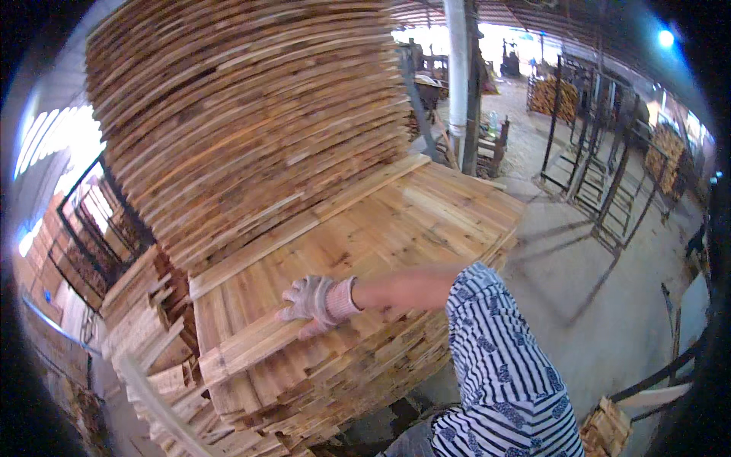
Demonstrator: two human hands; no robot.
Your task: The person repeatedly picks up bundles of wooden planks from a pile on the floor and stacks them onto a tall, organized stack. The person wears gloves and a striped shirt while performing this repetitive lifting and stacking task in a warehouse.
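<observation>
1. The gloved right hand (312, 299), mid-frame, has its grip narrowed on the right end of a wooden slat (250, 349).
2. The slat lies left of and below centre, across the low plank stack (358, 247).
3. A taller plank stack (251, 114) fills the upper left.
4. A striped sleeve (499, 346) occupies the lower right.

The right arm (499, 350) extended from the lower edge, bent at the elbow, in a striped sleeve (487, 335). The bare forearm (407, 289) pointed left, nearly level. The gloved right hand (311, 299) was palm down; finger closure was indeterminate.
</observation>
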